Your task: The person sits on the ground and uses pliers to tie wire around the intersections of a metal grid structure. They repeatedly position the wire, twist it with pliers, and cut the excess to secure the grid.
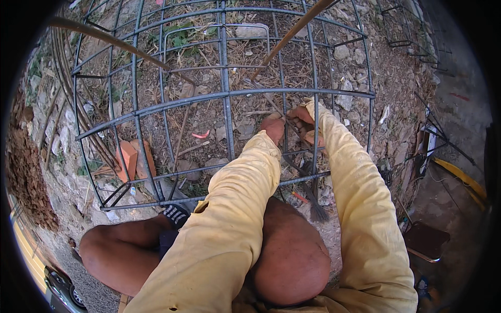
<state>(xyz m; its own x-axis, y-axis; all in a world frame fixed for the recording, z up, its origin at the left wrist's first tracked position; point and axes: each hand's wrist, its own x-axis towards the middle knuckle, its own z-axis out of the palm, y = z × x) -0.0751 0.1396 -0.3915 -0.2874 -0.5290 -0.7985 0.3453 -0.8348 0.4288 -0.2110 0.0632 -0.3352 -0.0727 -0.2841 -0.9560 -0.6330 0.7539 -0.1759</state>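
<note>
Dirt ground under rebar grid (224, 96); our left hand (273, 127) and right hand (305, 125) close together, pinching tie wire (292, 125) at an upright bar.

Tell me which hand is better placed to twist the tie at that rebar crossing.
Probably the right hand: its fingers curl around something thin at the bar of the rebar cage, though what it grips is too small to tell. The left hand only rests beside it, apparently steadying.

Long yellow sleeves (229, 224) (loose-fitting), bare knees (292, 261).
</note>
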